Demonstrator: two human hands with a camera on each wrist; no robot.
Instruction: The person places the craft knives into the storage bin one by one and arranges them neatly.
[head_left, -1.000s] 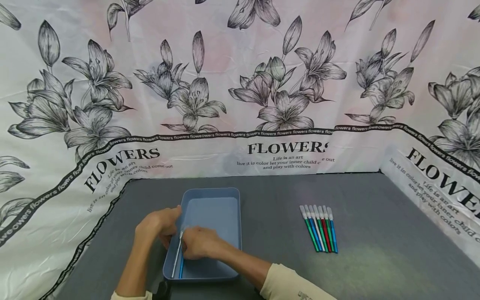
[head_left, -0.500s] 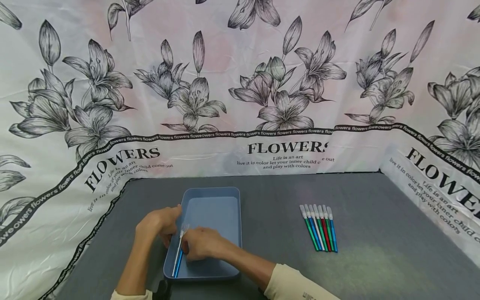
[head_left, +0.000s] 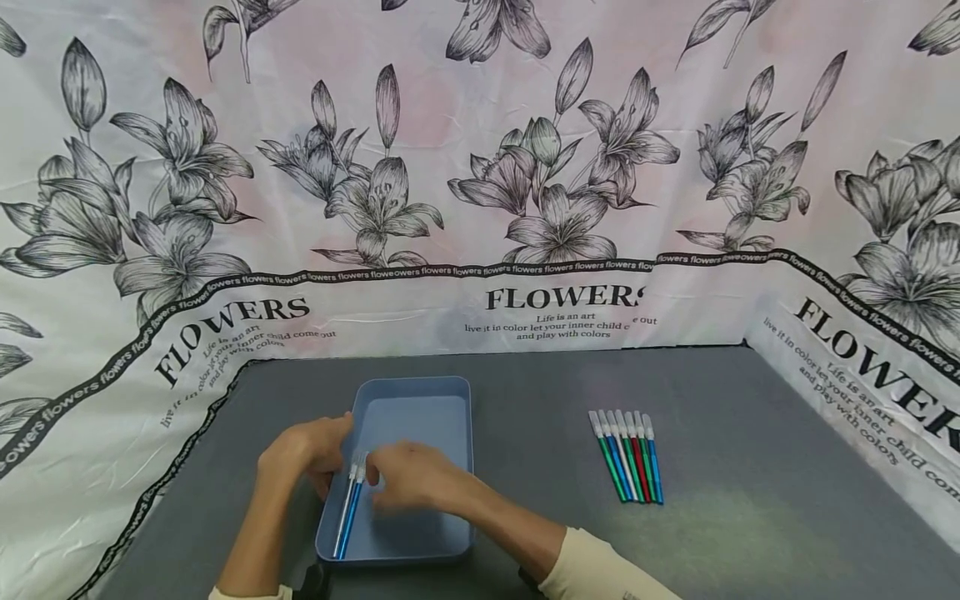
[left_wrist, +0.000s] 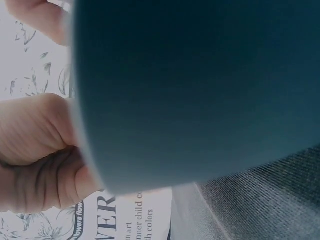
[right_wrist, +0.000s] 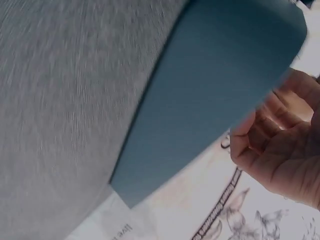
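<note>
A blue-grey tray (head_left: 412, 408) lies on the dark table in the head view. My left hand (head_left: 303, 454) grips its left rim, with thumb and finger at the edge of the tray wall (left_wrist: 190, 90) in the left wrist view. Along the tray's left side lie two capped felt-tip pens, one white and one blue (head_left: 347, 521), side by side. Just right of their caps is my right hand (head_left: 416, 477), slightly blurred, over the tray. Its fingers (right_wrist: 242, 145) are loosely bent in the right wrist view, and I see nothing held in them.
Right of the tray, several capped felt-tip pens (head_left: 628, 458) in green, blue, white and red lie in a row on the grey table (head_left: 540, 433). Behind and at both sides hangs a white sheet (head_left: 420, 317) printed with flowers.
The blue pen has come to lie close beside the white one, and my right hand has let go and shifted slightly right of them. My left hand stays on the rim. The head view has turned slightly.
</note>
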